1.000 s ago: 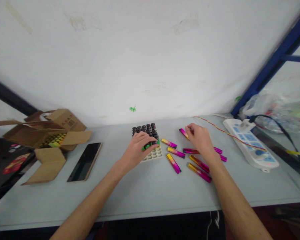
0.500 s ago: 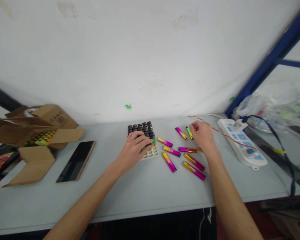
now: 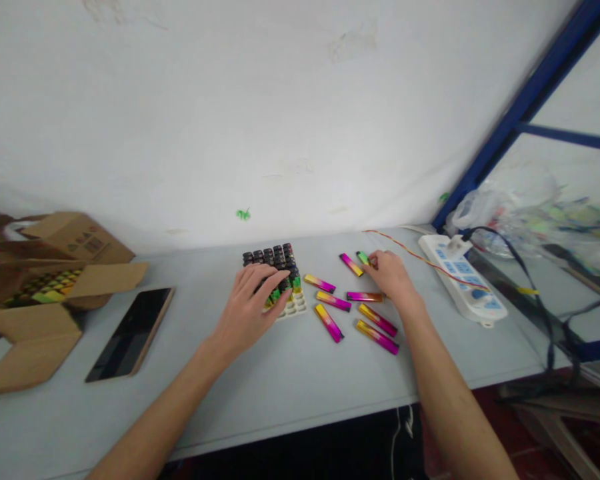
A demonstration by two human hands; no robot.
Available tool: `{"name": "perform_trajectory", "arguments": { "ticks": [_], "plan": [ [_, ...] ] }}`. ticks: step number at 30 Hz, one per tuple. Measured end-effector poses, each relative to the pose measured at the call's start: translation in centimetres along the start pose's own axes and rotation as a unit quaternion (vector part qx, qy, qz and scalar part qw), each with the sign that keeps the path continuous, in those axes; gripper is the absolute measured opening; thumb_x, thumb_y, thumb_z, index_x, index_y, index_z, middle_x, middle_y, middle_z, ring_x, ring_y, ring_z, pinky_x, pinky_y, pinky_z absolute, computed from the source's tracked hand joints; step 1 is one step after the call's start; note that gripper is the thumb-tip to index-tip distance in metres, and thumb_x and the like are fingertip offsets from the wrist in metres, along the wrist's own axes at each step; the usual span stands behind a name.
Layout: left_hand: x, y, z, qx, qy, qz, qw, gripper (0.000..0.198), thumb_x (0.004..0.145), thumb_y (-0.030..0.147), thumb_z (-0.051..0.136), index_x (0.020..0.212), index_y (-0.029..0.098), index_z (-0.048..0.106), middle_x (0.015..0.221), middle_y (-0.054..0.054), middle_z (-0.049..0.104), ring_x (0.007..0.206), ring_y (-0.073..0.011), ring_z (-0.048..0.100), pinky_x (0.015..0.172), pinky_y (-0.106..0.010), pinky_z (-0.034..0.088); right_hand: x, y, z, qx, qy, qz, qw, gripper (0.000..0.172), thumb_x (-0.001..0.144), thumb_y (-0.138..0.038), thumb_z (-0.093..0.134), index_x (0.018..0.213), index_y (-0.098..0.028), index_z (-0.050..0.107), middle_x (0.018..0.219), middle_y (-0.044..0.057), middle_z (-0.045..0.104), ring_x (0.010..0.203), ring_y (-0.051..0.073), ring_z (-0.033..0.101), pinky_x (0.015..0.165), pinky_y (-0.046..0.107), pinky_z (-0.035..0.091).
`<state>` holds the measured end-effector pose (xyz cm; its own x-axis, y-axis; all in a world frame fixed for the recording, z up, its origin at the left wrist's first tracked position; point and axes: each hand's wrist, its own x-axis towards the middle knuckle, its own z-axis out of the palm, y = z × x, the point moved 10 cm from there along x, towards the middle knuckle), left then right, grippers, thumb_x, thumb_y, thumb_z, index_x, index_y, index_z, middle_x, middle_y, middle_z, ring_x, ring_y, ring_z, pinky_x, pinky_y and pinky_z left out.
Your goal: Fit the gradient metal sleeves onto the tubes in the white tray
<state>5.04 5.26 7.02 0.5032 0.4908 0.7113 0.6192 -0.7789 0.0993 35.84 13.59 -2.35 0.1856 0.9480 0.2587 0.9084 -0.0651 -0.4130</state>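
My left hand (image 3: 247,307) lies over the near part of a cream tray (image 3: 294,308) packed with upright black-capped sticks (image 3: 275,257), its fingers curled on the front row. My right hand (image 3: 389,275) rests on the table to the right, fingers bent down onto a green-tipped stick (image 3: 363,258). Several pink-and-yellow sticks lie loose between and below the hands, such as one (image 3: 329,322) near the tray and another (image 3: 377,337) beside my right wrist.
A dark phone (image 3: 130,333) lies flat at the left, beside an open cardboard box (image 3: 50,280) holding more coloured sticks. A white power strip (image 3: 463,280) with cables sits at the right, by a blue frame (image 3: 505,133). A white wall stands behind the grey table (image 3: 300,373).
The view has shifted right, so everything sits further left in frame. My right hand drew slightly in onto the green-tipped stick. My left hand stays on the tray.
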Motion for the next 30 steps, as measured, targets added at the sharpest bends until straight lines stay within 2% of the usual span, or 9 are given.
{"name": "perform_trajectory", "arguments": {
  "ticks": [3, 7, 10, 13, 17, 19, 24, 27, 30],
  "plan": [
    [-0.2, 1.0, -1.3, -0.071, 0.069, -0.023, 0.995, 0.021, 0.094, 0.012, 0.064, 0.113, 0.022, 0.067, 0.107, -0.009, 0.071, 0.106, -0.0227, 0.067, 0.099, -0.042, 0.056, 0.2, -0.7, -0.5, 0.017, 0.007, -0.006, 1.000, 0.009, 0.091, -0.022, 0.068, 0.092, -0.014, 0.072, 0.091, 0.015, 0.073, 0.092, 0.028, 0.069, 0.089, 0.039, 0.051],
    [-0.4, 1.3, -2.0, -0.128, 0.116, -0.089, 0.981, 0.012, 0.095, 0.011, 0.064, 0.098, 0.020, 0.071, 0.099, -0.006, 0.074, 0.095, -0.0177, 0.070, 0.090, -0.034, 0.058, 0.0, -3.8, -2.3, 0.107, 0.015, -0.053, 0.993, 0.023, 0.098, -0.033, 0.061, 0.107, -0.015, 0.072, 0.105, 0.013, 0.074, 0.092, 0.023, 0.070, 0.084, 0.036, 0.056],
    [-0.6, -0.1, -1.7, -0.158, 0.104, -0.179, 0.965, 0.011, 0.098, 0.020, 0.065, 0.102, 0.020, 0.075, 0.100, -0.005, 0.075, 0.085, -0.0147, 0.069, 0.081, -0.029, 0.058, -1.8, -9.0, -2.6, 0.329, -0.041, -0.140, 0.933, 0.031, 0.099, -0.043, 0.060, 0.114, -0.018, 0.072, 0.109, 0.010, 0.074, 0.094, 0.021, 0.070, 0.079, 0.033, 0.057],
    [-1.2, -1.9, -0.9, -0.219, 0.088, -0.261, 0.936, 0.024, 0.097, 0.032, 0.069, 0.117, 0.021, 0.075, 0.106, -0.006, 0.074, 0.069, -0.0110, 0.061, 0.065, -0.026, 0.054, -4.9, -14.9, -1.5, 0.413, -0.155, -0.211, 0.872, 0.033, 0.102, -0.047, 0.056, 0.108, -0.019, 0.074, 0.100, 0.007, 0.073, 0.092, 0.019, 0.067, 0.079, 0.031, 0.055],
    [-1.9, -2.9, 0.5, -0.288, 0.074, -0.305, 0.905, 0.025, 0.094, 0.042, 0.071, 0.092, 0.018, 0.078, 0.107, -0.009, 0.072, 0.077, -0.0151, 0.064, 0.064, -0.028, 0.054, -7.9, -18.9, 0.0, 0.469, -0.238, -0.215, 0.823, 0.037, 0.104, -0.050, 0.054, 0.101, -0.020, 0.075, 0.094, 0.004, 0.073, 0.083, 0.018, 0.066, 0.072, 0.029, 0.054],
    [-2.1, -3.1, 0.8, -0.315, 0.074, -0.319, 0.891, 0.028, 0.096, 0.044, 0.068, 0.089, 0.018, 0.077, 0.106, -0.010, 0.072, 0.087, -0.0183, 0.066, 0.073, -0.030, 0.057, -8.3, -19.2, 0.4, 0.451, -0.236, -0.222, 0.832, 0.037, 0.106, -0.048, 0.052, 0.094, -0.021, 0.074, 0.088, 0.003, 0.073, 0.079, 0.018, 0.066, 0.073, 0.029, 0.052],
    [-1.9, -3.3, 0.2, -0.388, 0.101, -0.342, 0.850, 0.031, 0.104, 0.048, 0.053, 0.104, 0.019, 0.064, 0.099, -0.008, 0.071, 0.089, -0.0175, 0.066, 0.086, -0.033, 0.056, -7.1, -17.0, -0.2, 0.282, -0.124, -0.237, 0.921, 0.040, 0.108, -0.044, 0.048, 0.084, -0.021, 0.071, 0.082, 0.003, 0.074, 0.076, 0.020, 0.067, 0.074, 0.032, 0.048],
    [-1.6, -3.0, 1.2, -0.458, 0.073, -0.336, 0.820, 0.031, 0.105, 0.051, 0.050, 0.100, 0.021, 0.052, 0.083, -0.002, 0.064, 0.070, -0.0132, 0.059, 0.071, -0.028, 0.053, -6.4, -15.9, -0.9, 0.223, -0.078, -0.236, 0.943, 0.041, 0.109, -0.041, 0.045, 0.083, -0.021, 0.069, 0.079, 0.004, 0.072, 0.073, 0.020, 0.066, 0.072, 0.032, 0.046],
    [-2.2, -3.1, 3.0, -0.506, 0.038, -0.362, 0.782, 0.034, 0.102, 0.055, 0.053, 0.102, 0.022, 0.050, 0.070, 0.006, 0.047, 0.056, -0.0093, 0.042, 0.053, -0.022, 0.038, -6.1, -15.6, -1.5, 0.202, -0.048, -0.241, 0.948, 0.037, 0.109, -0.038, 0.046, 0.086, -0.021, 0.069, 0.081, 0.004, 0.073, 0.075, 0.020, 0.066, 0.073, 0.031, 0.046]
  ]
}}
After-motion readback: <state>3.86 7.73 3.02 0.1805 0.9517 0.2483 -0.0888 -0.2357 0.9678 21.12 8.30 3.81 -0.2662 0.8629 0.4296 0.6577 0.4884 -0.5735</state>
